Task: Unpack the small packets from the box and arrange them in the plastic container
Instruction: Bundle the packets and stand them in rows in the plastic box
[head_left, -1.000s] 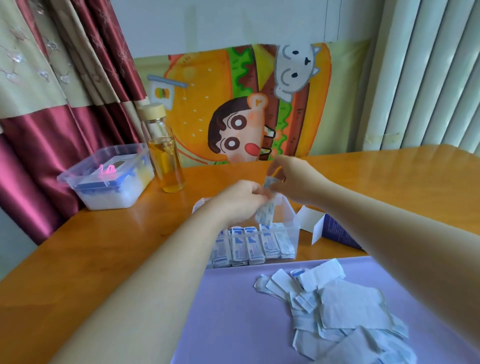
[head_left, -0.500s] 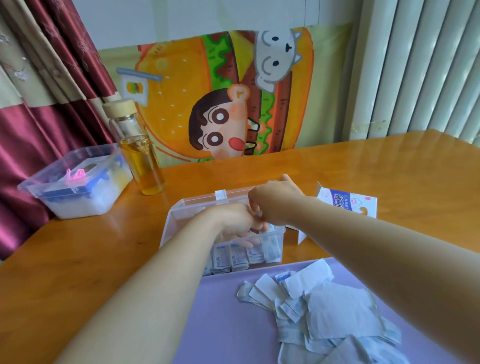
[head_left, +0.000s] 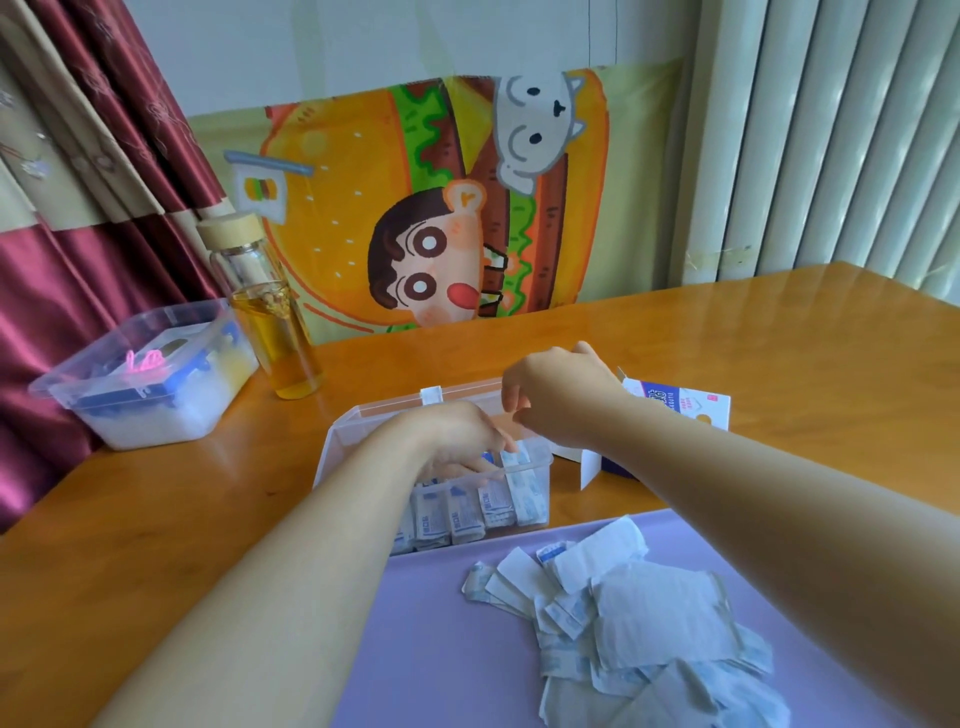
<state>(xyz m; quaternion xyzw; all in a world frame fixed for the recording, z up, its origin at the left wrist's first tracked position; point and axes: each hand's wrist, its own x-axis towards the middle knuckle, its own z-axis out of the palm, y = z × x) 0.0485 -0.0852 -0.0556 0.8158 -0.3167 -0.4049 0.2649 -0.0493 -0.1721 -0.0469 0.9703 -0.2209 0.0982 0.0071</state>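
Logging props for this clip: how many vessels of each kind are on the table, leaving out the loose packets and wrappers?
Clear plastic containers: 2 (packet container, lidded tub at far left)
Glass bottle: 1
Cardboard box: 1
Total: 4

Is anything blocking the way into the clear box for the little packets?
No lid blocks it: the plastic container is open on top, its lid tipped back behind. Only the left hand sits in the opening, fingers on the standing packets. The right hand hovers above the back rim.
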